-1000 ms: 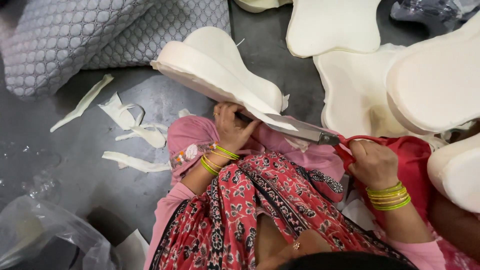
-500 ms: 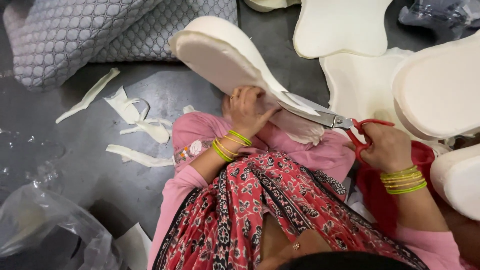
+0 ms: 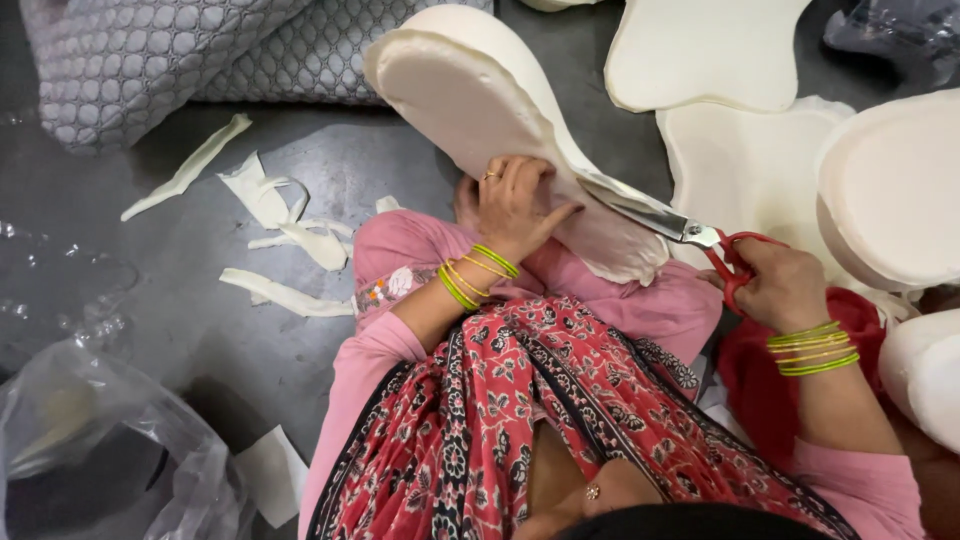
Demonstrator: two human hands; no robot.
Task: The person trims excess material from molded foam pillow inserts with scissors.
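The left hand (image 3: 512,205) lay spread over the near end of a cream foam piece (image 3: 470,100), fingers pressing it down against the pink-clad knee. The right hand (image 3: 780,285) was clenched through the red handles of the scissors (image 3: 690,232), blades parted and biting into the foam's edge just right of the left fingertips. The foam's long axis ran away from the left hand, up and leftward, its far end raised off the grey floor (image 3: 180,330). So the uncut length lay beyond the left hand, the nearer of the two to it. White trimmings (image 3: 285,215) were scattered left of that hand; more foam shapes (image 3: 700,50) sat beyond the right one.
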